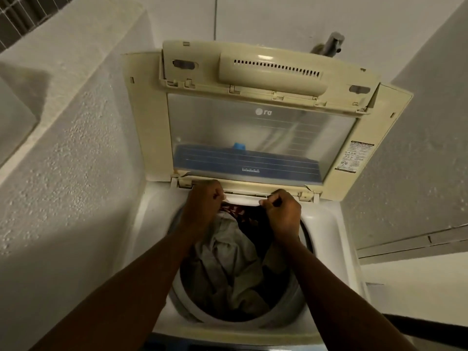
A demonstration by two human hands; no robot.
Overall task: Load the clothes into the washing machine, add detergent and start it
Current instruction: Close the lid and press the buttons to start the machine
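The top-loading washing machine (326,224) stands with its cream lid (260,138) folded up against the wall. Its drum holds clothes: a grey garment (233,259), a dark one (255,224) and a red patterned one (233,210). At the drum's back rim, my left hand (202,206) and my right hand (282,214) are both closed on the ends of a white flat piece (241,199) stretched between them. I cannot tell whether it is a drawer front or a packet. The dark garment hangs just under my right hand.
A rough white wall ledge (76,127) runs close along the machine's left side. A plastered wall (417,160) rises on the right. A metal tap (333,43) sticks out of the wall behind the lid. A blue panel (248,160) shows through the lid's window.
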